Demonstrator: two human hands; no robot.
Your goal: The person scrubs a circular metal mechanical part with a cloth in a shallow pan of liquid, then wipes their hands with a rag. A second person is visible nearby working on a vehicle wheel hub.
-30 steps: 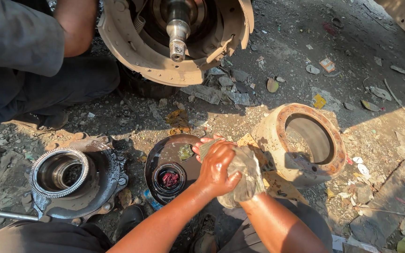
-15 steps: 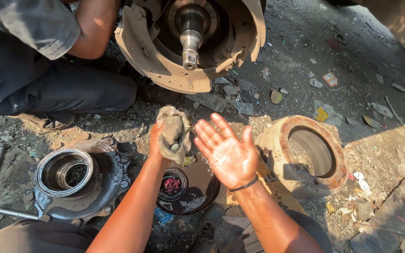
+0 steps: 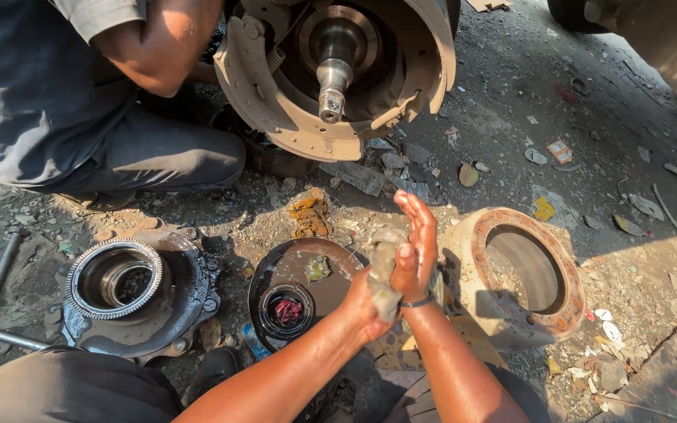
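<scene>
Grey, grease-stained rag (image 3: 383, 266) sits pressed between my palms above the shallow dark pan (image 3: 276, 270). Left hand (image 3: 363, 304) grips it from below; right hand (image 3: 415, 244) lies flat against it, fingers extended. Soft, limp, likely slick — I judge bunching it in the fist holds best.

Grimy grey rag (image 3: 383, 270), rust-orange brake drum (image 3: 523, 274), dark pan (image 3: 307, 294) holding a red-filled black cup (image 3: 287, 311)

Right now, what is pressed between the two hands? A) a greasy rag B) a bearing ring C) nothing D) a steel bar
A: a grimy rag is pressed between the left hand and the right hand, above the round dark pan.
</scene>
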